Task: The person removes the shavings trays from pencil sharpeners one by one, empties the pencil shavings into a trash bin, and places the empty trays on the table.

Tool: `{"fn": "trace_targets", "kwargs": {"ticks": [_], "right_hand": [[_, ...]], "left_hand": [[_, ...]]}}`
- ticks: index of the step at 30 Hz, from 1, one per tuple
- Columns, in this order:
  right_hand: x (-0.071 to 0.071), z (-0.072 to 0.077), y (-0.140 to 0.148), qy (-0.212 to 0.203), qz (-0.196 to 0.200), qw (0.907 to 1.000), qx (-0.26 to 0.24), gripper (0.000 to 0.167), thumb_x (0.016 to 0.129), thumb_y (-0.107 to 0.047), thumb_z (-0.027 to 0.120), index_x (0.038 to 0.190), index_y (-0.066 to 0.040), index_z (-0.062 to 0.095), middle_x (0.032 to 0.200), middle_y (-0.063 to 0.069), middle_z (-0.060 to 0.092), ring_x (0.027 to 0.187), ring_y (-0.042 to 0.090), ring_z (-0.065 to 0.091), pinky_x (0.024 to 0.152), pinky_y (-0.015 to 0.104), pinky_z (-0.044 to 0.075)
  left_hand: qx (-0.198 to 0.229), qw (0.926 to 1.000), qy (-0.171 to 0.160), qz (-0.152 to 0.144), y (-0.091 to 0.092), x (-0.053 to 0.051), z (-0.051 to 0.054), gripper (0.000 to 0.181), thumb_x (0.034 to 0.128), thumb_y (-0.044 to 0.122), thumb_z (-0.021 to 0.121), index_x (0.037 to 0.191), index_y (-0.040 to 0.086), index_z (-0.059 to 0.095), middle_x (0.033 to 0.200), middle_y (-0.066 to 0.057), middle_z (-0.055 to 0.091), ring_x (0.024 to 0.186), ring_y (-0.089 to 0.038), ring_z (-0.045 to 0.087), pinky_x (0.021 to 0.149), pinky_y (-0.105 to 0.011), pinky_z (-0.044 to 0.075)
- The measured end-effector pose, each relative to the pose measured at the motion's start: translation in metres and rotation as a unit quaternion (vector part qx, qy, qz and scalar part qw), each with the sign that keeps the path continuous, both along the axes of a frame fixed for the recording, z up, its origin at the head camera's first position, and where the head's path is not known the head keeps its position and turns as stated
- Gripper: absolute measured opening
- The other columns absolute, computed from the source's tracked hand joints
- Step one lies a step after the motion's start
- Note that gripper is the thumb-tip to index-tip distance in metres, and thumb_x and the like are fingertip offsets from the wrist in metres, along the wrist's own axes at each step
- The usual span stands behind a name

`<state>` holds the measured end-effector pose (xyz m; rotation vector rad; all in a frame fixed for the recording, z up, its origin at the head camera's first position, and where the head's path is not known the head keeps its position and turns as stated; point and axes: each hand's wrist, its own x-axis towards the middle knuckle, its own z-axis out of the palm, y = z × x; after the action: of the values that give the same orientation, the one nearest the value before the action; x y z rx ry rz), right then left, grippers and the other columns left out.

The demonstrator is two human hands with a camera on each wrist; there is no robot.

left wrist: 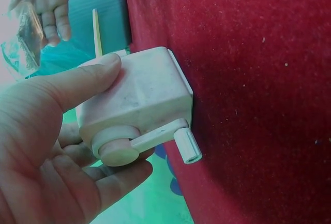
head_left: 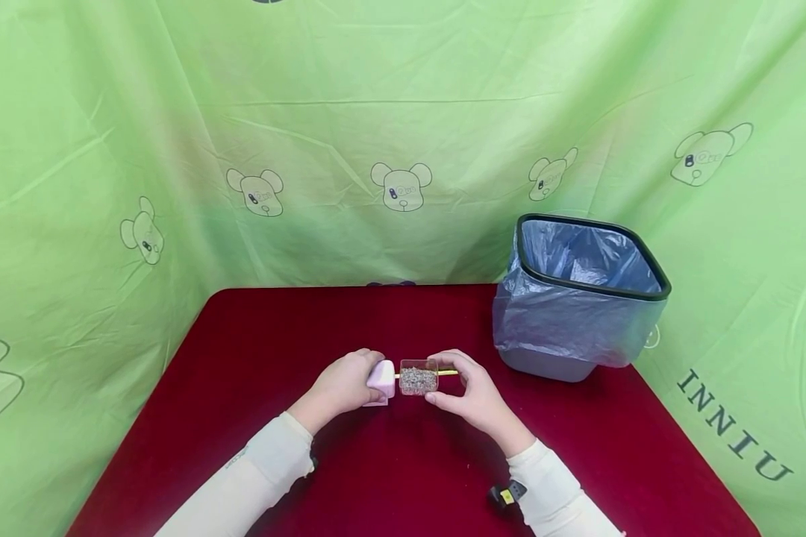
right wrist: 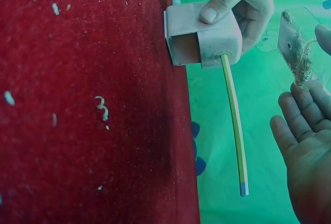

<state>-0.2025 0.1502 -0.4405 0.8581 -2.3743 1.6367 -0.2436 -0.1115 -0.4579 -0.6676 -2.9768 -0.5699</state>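
Observation:
My left hand (head_left: 345, 384) grips a pale pink sharpener (head_left: 384, 379), thumb on top in the left wrist view; its crank (left wrist: 160, 135) faces the near side there. A yellow pencil (right wrist: 237, 125) sticks out of the sharpener's other end. An open cavity shows in the sharpener's side in the right wrist view. Between thumb and fingers, my right hand (head_left: 473, 395) holds a clear container (head_left: 419, 378) with pencil shavings inside. The container is apart from the sharpener, and the pencil passes behind it in the head view.
A grey bin (head_left: 544, 362) with a black rim and a bluish plastic liner stands at the table's back right. Small shavings (right wrist: 105, 111) lie scattered on the dark red tablecloth (head_left: 295, 328). Green printed fabric (head_left: 322, 142) hangs around the table.

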Motion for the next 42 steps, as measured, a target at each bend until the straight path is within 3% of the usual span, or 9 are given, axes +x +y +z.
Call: {"fn": "trace_targets", "kwargs": {"ticks": [2,9,15,19,24,29,33,38,42], "right_hand": [[0.0,0.0,0.0,0.001,-0.003,1.0,-0.002,0.049,0.08,-0.004,0.085,0.124,0.001,0.064,0.121,0.015,0.066,0.113,0.031,0.059,0.1,0.024,0.048],[-0.02,-0.034,0.009,0.012,-0.016,0.9998,0.001,0.051,0.08,-0.014,0.088,0.126,-0.017,0.066,0.122,-0.002,0.066,0.114,0.018,0.06,0.103,0.031,0.049],[-0.017,-0.029,0.009,0.01,-0.027,0.9996,0.008,0.054,0.079,-0.005,0.087,0.128,-0.005,0.065,0.122,0.006,0.066,0.116,0.027,0.061,0.102,0.02,0.044],[-0.008,-0.011,0.007,0.008,-0.022,0.9997,0.008,0.052,0.08,-0.004,0.085,0.127,0.002,0.063,0.121,0.012,0.066,0.115,0.029,0.061,0.103,0.022,0.045],[0.0,0.006,0.005,0.011,-0.019,0.9997,0.008,0.05,0.081,-0.003,0.085,0.125,0.003,0.063,0.119,0.013,0.066,0.113,0.023,0.061,0.104,0.025,0.047],[-0.009,-0.008,0.009,0.002,-0.025,0.9996,0.016,0.053,0.081,-0.004,0.085,0.129,0.0,0.063,0.121,0.012,0.066,0.116,0.029,0.06,0.103,0.02,0.045],[-0.018,-0.022,0.013,0.001,-0.035,0.9991,0.022,0.056,0.081,-0.007,0.087,0.131,-0.009,0.063,0.123,0.005,0.066,0.118,0.027,0.06,0.105,0.022,0.045],[-0.02,-0.023,0.015,0.002,-0.038,0.9991,0.016,0.054,0.081,-0.015,0.088,0.129,-0.021,0.064,0.121,-0.005,0.066,0.116,0.016,0.06,0.101,0.029,0.049],[-0.019,-0.021,0.016,0.008,-0.035,0.9993,0.009,0.052,0.081,-0.017,0.088,0.128,-0.021,0.065,0.12,-0.005,0.066,0.115,0.017,0.061,0.099,0.028,0.05]], "left_hand": [[-0.001,1.0,0.001,0.002,0.0,0.0,-0.001,0.063,0.0751,0.024,0.091,0.13,0.007,0.066,0.121,-0.007,0.069,0.097,-0.019,0.066,0.088,-0.04,0.056],[-0.001,1.0,0.0,0.009,0.001,0.001,-0.001,0.064,0.075,0.025,0.092,0.13,0.007,0.065,0.121,-0.008,0.069,0.097,-0.02,0.065,0.089,-0.04,0.056],[-0.002,0.9999,0.001,0.01,0.001,0.003,-0.001,0.065,0.0761,0.025,0.091,0.133,0.007,0.064,0.125,-0.008,0.068,0.1,-0.021,0.066,0.092,-0.041,0.056],[0.0,1.0,0.002,0.009,0.001,0.003,-0.002,0.066,0.0767,0.024,0.09,0.134,0.006,0.063,0.126,-0.009,0.068,0.103,-0.022,0.066,0.093,-0.042,0.056],[0.001,0.9999,0.004,0.01,0.001,0.003,-0.003,0.066,0.0763,0.025,0.091,0.134,0.006,0.063,0.125,-0.008,0.068,0.101,-0.021,0.066,0.093,-0.041,0.056],[0.001,0.9999,0.001,0.012,0.001,0.003,-0.003,0.066,0.077,0.024,0.09,0.135,0.006,0.063,0.127,-0.009,0.067,0.103,-0.022,0.066,0.094,-0.043,0.056],[0.0,0.9999,0.003,0.012,0.001,0.003,-0.004,0.066,0.0776,0.024,0.09,0.135,0.006,0.063,0.128,-0.009,0.067,0.104,-0.022,0.066,0.094,-0.042,0.056],[0.005,0.9999,0.0,0.011,0.0,0.002,-0.004,0.067,0.0776,0.025,0.09,0.136,0.006,0.062,0.128,-0.008,0.067,0.105,-0.021,0.066,0.096,-0.042,0.055],[0.01,0.9999,-0.005,0.012,0.0,0.002,-0.004,0.069,0.0775,0.025,0.09,0.137,0.005,0.061,0.129,-0.008,0.066,0.107,-0.022,0.065,0.096,-0.043,0.055]]}}
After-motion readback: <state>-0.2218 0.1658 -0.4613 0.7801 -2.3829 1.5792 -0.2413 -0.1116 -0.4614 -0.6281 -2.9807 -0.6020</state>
